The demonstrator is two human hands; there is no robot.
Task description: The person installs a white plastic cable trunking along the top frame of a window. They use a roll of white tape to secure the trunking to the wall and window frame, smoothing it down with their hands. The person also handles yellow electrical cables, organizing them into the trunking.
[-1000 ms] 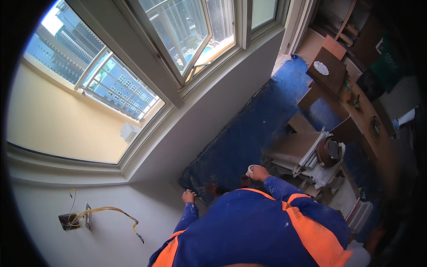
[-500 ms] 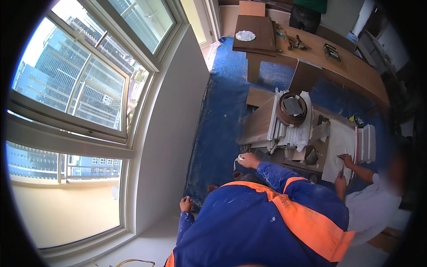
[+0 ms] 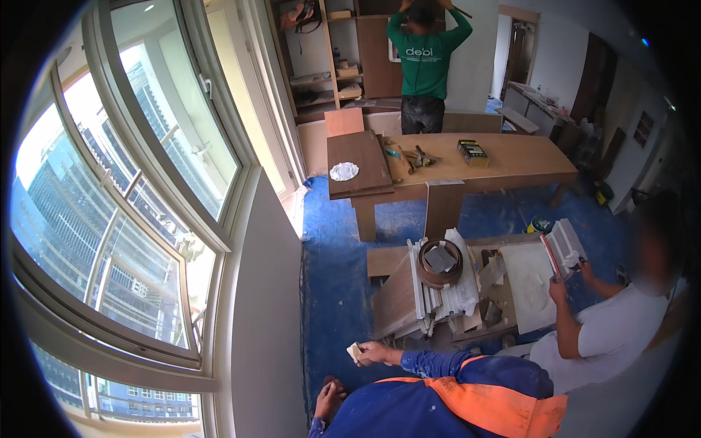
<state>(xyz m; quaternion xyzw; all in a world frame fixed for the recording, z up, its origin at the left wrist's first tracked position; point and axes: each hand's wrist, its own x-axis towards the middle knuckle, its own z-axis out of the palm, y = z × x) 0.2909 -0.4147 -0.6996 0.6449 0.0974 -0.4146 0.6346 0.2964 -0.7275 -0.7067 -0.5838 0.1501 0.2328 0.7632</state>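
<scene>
My right hand [image 3: 376, 353] is closed around a small cream-coloured block [image 3: 355, 353] with a pale, flat face, held in front of me over the blue floor sheet [image 3: 328, 306]. Its exact kind is unclear. Lower and to the left, my left hand [image 3: 331, 399] has its fingers curled together beside a reddish-brown rounded thing [image 3: 334, 381], perhaps a shoe tip. Whether anything is in those fingers is hidden. Both of my sleeves are dark blue with white specks.
A stack of boards [image 3: 409, 292] bears a brown coil [image 3: 440, 264]. A co-worker in white [image 3: 606, 336] works at a white panel [image 3: 531, 288] on the right. Behind stands a long wooden table [image 3: 504, 153] with tools; a person in green [image 3: 427, 62] faces the shelves. A window wall [image 3: 266, 314] runs left.
My view has tilted up, showing the shelves and the person in green. My right hand has turned the block, showing its pale face. The co-worker's hands have moved to the panel's right edge.
</scene>
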